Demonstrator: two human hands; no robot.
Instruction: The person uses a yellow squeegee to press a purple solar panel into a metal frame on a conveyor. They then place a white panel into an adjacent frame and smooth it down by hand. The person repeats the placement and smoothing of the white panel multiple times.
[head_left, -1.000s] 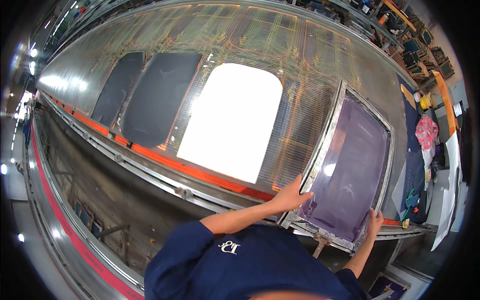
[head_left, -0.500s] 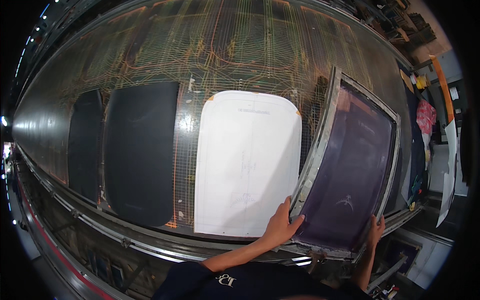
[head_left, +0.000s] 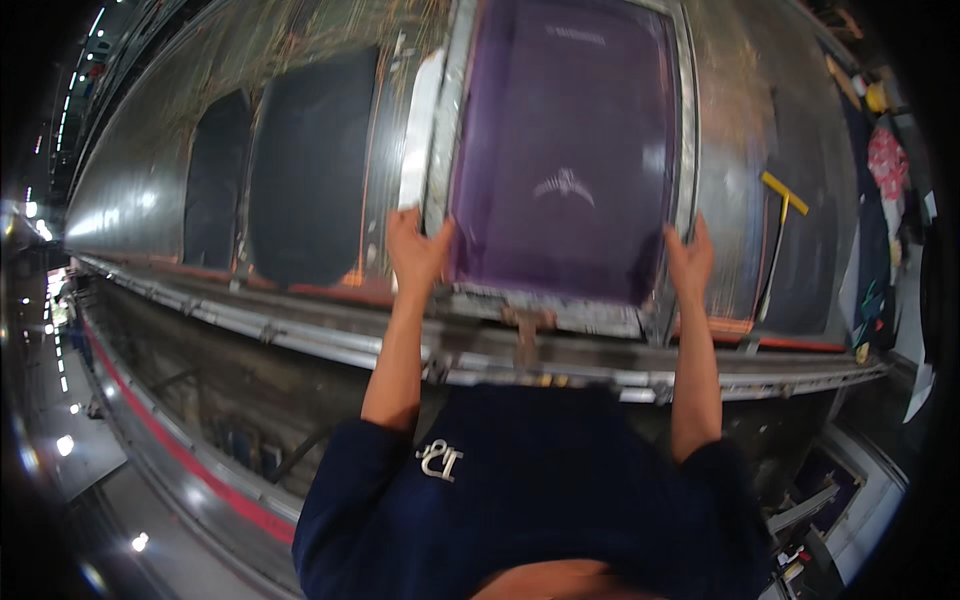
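Observation:
A screen-printing frame (head_left: 565, 120) with purple mesh and a metal border lies in front of me, over the long table. Near the mesh's lower half a small pale curved design shows. My left hand (head_left: 420, 245) grips the frame's left side, thumb on the inner edge and fingers outside. On the opposite side my right hand (head_left: 690, 255) holds the border the same way. Most of a white pattern sheet (head_left: 418, 130) is hidden under the frame; only a strip shows along its left side.
Two dark fabric panels, a wide one (head_left: 312, 170) and a narrower one (head_left: 217, 180), lie to the left. A yellow-handled squeegee-like tool (head_left: 785, 193) rests by another dark panel (head_left: 808, 240) at right. A metal rail (head_left: 300, 325) runs along the table's near edge.
Both hands have carried the frame leftward and straightened it, so it now covers most of the white sheet. My view has shifted, bringing the yellow tool and right-hand dark panel into sight.

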